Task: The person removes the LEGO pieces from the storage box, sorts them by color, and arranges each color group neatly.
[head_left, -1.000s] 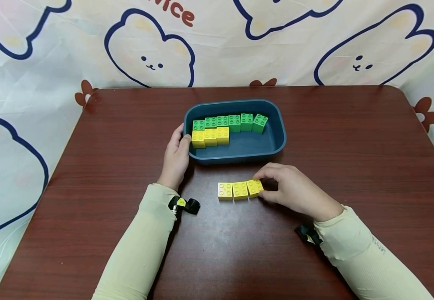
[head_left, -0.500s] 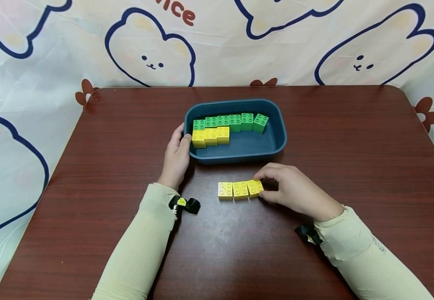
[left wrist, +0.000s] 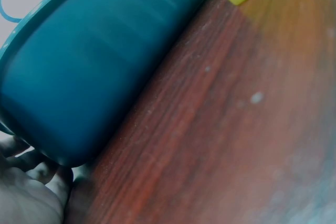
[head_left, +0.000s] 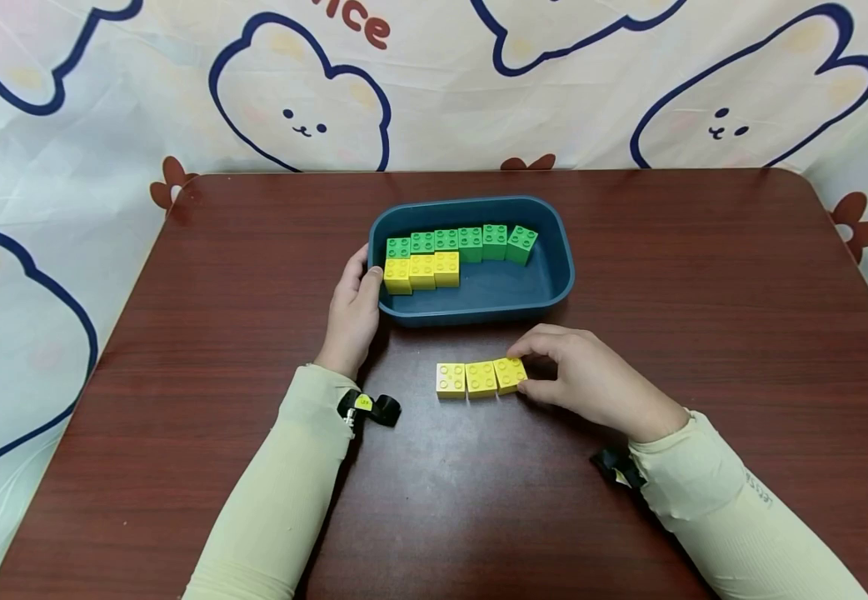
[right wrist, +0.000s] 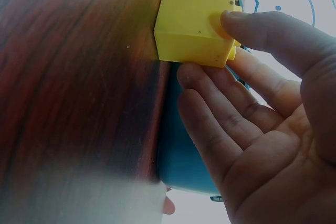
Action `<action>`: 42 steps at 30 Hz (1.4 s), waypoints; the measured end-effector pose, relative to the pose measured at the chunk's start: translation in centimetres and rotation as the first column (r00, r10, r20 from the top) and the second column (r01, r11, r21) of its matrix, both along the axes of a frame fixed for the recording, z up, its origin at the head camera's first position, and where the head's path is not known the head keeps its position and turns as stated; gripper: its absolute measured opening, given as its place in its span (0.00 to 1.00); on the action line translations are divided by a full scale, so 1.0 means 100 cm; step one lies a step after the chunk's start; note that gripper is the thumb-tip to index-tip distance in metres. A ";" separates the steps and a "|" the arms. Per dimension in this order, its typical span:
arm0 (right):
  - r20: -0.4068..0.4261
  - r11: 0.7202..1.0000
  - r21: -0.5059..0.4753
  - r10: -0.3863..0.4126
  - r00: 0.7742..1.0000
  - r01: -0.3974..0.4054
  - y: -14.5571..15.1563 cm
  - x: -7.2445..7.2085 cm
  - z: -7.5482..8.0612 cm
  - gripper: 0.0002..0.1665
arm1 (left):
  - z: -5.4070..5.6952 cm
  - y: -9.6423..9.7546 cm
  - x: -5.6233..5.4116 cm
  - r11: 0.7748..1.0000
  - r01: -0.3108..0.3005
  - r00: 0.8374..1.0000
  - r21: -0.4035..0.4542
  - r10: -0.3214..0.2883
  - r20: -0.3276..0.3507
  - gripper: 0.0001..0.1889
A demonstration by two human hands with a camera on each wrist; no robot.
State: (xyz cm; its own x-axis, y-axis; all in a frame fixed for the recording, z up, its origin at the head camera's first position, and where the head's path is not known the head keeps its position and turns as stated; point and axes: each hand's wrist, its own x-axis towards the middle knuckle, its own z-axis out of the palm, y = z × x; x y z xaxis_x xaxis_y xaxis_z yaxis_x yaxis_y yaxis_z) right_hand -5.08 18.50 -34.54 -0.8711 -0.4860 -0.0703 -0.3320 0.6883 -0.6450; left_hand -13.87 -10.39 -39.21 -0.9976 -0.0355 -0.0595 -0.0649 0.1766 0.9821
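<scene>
In the head view my left hand [head_left: 351, 318] grips the left end of a dark blue plastic tray [head_left: 471, 317], its thumb at the rim. Several green building blocks [head_left: 470, 243] form a row inside the tray, the rightmost one turned askew. In front of them, at the left, sit three yellow blocks [head_left: 422, 272]. On the table before the tray lies a slightly bent row of three more yellow blocks [head_left: 481, 378]. My right hand [head_left: 591, 379] pinches the rightmost of these between thumb and fingers; the right wrist view shows the thumb on this yellow block's [right wrist: 194, 22] side.
The dark brown wooden table [head_left: 217, 333] reaches back to a pale curtain [head_left: 441, 100] printed with cartoon animals. Black straps [head_left: 370, 407] with small devices are worn at both wrists. The tray's right half, in front of the green row, shows bare floor.
</scene>
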 end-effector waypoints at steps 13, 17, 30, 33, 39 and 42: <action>-0.008 1.000 0.004 0.000 1.000 0.000 0.000 0.000 -0.001 0.19 | 0.000 0.000 0.000 1.000 0.002 1.000 0.013 -0.002 0.006 0.24; -0.013 1.000 0.003 0.000 1.000 0.000 0.000 0.000 -0.001 0.19 | 0.000 0.000 0.000 1.000 0.001 1.000 0.011 -0.001 0.005 0.24; -0.015 1.000 0.000 0.002 1.000 -0.002 0.000 0.000 -0.001 0.19 | 0.000 0.000 0.000 1.000 0.001 1.000 0.006 -0.001 0.003 0.24; -0.017 1.000 -0.002 0.002 1.000 -0.002 -0.001 0.000 -0.001 0.19 | 0.000 0.000 0.000 1.000 0.002 1.000 0.005 -0.002 0.003 0.24; -0.020 1.000 0.000 0.003 1.000 -0.003 -0.001 0.000 0.000 0.19 | 0.001 0.000 0.001 1.000 0.003 1.000 0.002 -0.003 0.006 0.24; -0.017 1.000 0.001 0.000 1.000 0.000 -0.001 0.000 0.000 0.19 | 0.001 0.000 0.001 1.000 0.003 1.000 0.001 -0.003 0.007 0.24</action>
